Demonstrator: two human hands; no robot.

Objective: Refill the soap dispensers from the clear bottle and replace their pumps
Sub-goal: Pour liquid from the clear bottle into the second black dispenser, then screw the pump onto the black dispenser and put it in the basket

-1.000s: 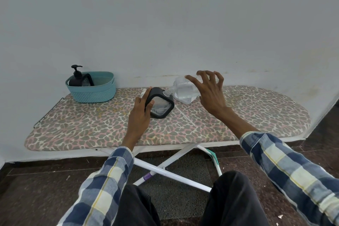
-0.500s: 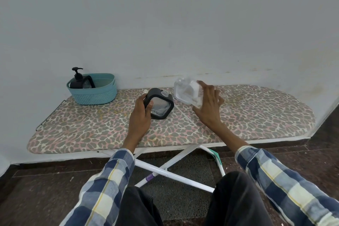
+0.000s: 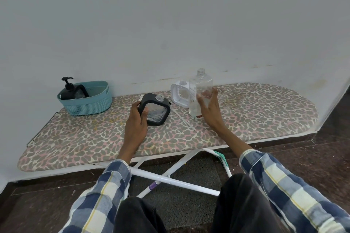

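A black-framed soap dispenser (image 3: 155,109) with its neck uncapped leans on the ironing board (image 3: 265,111); my left hand (image 3: 136,121) grips its left edge, thumb on its clear front. The clear bottle (image 3: 200,89) stands upright, capless, just right of it, with a little liquid at the bottom. My right hand (image 3: 209,108) holds the bottle's lower half between thumb and fingers. A white-framed dispenser (image 3: 179,94), also without a pump, stands behind the bottle. A thin clear tube (image 3: 184,119) lies on the board between my hands.
A teal basket (image 3: 89,103) sits at the board's far left and holds a black pump dispenser (image 3: 68,89). The wall runs right behind the board. The board's white legs (image 3: 170,178) cross in front of my knees above a dark floor.
My right hand took hold of the tilted clear bottle and stood it upright on the board. The black dispenser tipped more upright in my left hand. The white dispenser came into sight.
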